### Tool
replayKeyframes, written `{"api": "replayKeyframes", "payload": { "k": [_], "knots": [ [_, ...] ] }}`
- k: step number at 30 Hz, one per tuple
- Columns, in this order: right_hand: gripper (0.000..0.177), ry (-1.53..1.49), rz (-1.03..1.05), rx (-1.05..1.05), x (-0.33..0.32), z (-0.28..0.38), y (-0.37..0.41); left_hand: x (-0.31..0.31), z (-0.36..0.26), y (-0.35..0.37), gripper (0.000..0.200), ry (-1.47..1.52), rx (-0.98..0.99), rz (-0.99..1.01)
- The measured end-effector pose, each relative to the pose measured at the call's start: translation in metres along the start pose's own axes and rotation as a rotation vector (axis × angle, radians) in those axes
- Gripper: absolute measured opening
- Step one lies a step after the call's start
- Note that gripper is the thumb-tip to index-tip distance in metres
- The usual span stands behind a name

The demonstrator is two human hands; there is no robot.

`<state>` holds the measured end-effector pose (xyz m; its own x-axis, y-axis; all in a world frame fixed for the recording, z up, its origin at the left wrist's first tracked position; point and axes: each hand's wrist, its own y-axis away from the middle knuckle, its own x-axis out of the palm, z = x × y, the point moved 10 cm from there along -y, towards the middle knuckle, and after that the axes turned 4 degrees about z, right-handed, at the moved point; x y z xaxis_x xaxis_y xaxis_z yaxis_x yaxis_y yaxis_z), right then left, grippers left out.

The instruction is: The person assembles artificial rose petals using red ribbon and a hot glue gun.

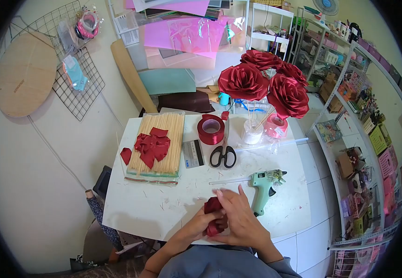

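Near the front edge of the table, my left hand is closed around a dark red satin ribbon piece, which looks folded or rolled. My right hand curves around the piece from the other side, its fingers bent against it and one finger raised. Between them the hands cover much of the ribbon, so its full shape is hidden. Just right of my right hand lies a mint green glue gun with a clear glue stick. Black-handled scissors rest beyond my hands.
Loose red satin petals lie on a bundle of wooden sticks at left. Beside it are a grey card and a red ribbon roll. Red ribbon roses stand at the back right, near a white holder and pink roll.
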<state>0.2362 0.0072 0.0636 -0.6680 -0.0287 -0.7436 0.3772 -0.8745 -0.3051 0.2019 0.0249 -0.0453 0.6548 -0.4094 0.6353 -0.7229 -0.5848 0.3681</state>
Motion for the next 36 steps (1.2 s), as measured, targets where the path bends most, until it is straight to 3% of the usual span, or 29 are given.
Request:
{"api": "replayKeyframes", "payload": {
  "k": [2,4,5,7,8,10,14,18,20,23,25,27,28,32,34,36],
  "knots": [
    [0.108,0.003,-0.039,0.006,-0.009,0.001,-0.001,-0.007,0.002,-0.002,0.025,0.028,-0.038,0.010],
    [0.089,-0.224,-0.147,0.053,-0.022,-0.010,0.004,0.004,-0.005,-0.002,0.021,0.300,-0.021,0.179],
    [0.089,-0.227,-0.146,0.053,-0.021,-0.012,0.005,0.002,-0.012,-0.004,0.024,0.299,0.020,0.256],
    [0.073,-0.264,-0.168,0.214,-0.018,-0.034,0.009,-0.007,-0.025,0.001,0.035,0.067,0.050,0.224],
    [0.058,-0.248,-0.278,0.228,-0.025,-0.035,0.008,-0.004,-0.026,0.003,0.035,0.060,0.044,0.223],
    [0.055,-0.378,-0.238,0.249,-0.015,-0.037,0.007,0.011,-0.025,0.012,0.045,-0.156,-0.007,0.291],
    [0.047,-0.541,-0.208,0.220,0.000,-0.036,0.010,0.013,-0.005,0.016,0.068,-0.218,-0.140,0.386],
    [0.041,-0.572,-0.222,0.266,0.004,-0.040,0.011,0.002,-0.001,0.020,0.057,-0.144,-0.133,0.346],
    [0.041,-0.575,-0.217,0.335,0.007,-0.043,0.010,-0.006,-0.041,0.022,0.037,-0.701,0.206,0.116],
    [0.041,-0.521,-0.244,0.381,0.006,-0.045,0.007,-0.031,-0.051,0.030,0.028,-0.740,0.256,-0.062],
    [0.042,-0.373,-0.373,0.363,-0.010,-0.045,0.010,-0.046,-0.059,0.030,0.023,-0.839,0.248,-0.146],
    [0.041,-0.151,-0.424,0.495,-0.032,-0.058,0.033,-0.063,-0.088,0.037,0.022,-1.128,0.389,-0.471],
    [0.041,-0.070,-0.438,0.636,-0.046,-0.068,0.049,-0.058,-0.102,0.042,0.019,-1.278,0.569,-0.573],
    [0.053,0.176,-0.396,0.966,-0.061,-0.097,0.083,-0.061,-0.102,0.032,0.019,-1.303,0.494,-0.631],
    [0.059,0.268,-0.448,0.937,-0.057,-0.102,0.081,-0.063,-0.101,0.033,0.020,-1.282,0.424,-0.703],
    [0.074,0.327,-0.461,0.939,-0.056,-0.103,0.080,-0.054,-0.103,0.033,0.022,-1.355,0.473,-0.704]
  ]
}}
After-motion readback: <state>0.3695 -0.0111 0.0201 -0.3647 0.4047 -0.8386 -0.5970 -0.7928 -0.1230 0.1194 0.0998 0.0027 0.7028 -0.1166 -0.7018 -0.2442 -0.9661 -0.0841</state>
